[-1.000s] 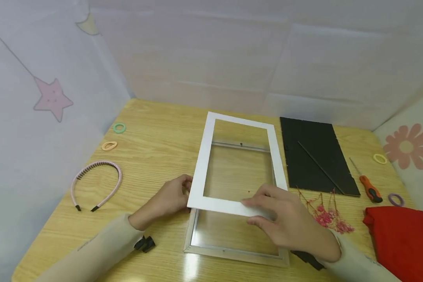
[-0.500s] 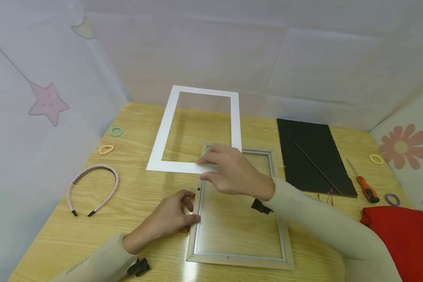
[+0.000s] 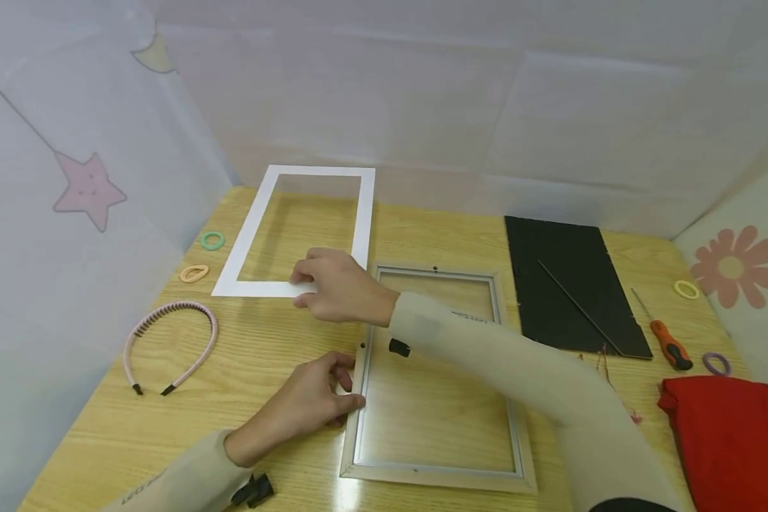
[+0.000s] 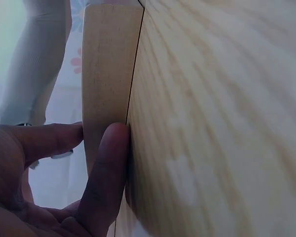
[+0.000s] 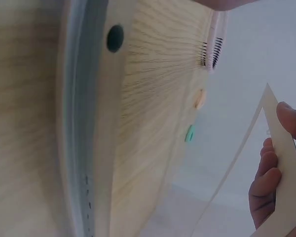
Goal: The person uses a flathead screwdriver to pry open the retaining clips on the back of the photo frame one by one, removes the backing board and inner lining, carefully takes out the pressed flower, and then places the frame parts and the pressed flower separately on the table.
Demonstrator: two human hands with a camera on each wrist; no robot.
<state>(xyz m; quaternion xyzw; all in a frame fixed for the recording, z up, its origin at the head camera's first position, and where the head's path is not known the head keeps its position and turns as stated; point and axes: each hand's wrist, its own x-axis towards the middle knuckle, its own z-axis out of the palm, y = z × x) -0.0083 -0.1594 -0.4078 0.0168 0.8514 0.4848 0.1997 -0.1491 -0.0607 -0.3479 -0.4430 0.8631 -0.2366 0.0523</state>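
A light wooden picture frame lies on the table, with wood grain showing through its middle. At its left rail is my left hand, thumb over the top edge and a finger pressed to the outer side. My right hand reaches across the frame and pinches the near right corner of a white rectangular mat between thumb and fingers. The mat is tilted, held beyond the frame's far left corner. In the right wrist view, the thumb lies on one face of the mat and curled fingers are behind it.
Left: a pink headband, a green ring and a peach ring. Right: a black board bearing a thin rod, a screwdriver, red cloth, and pink dried flowers mostly behind the right arm.
My right hand has carried the white mat from above the frame to the far left. The left hand stays by the frame's left rail, its thumb now over the edge.
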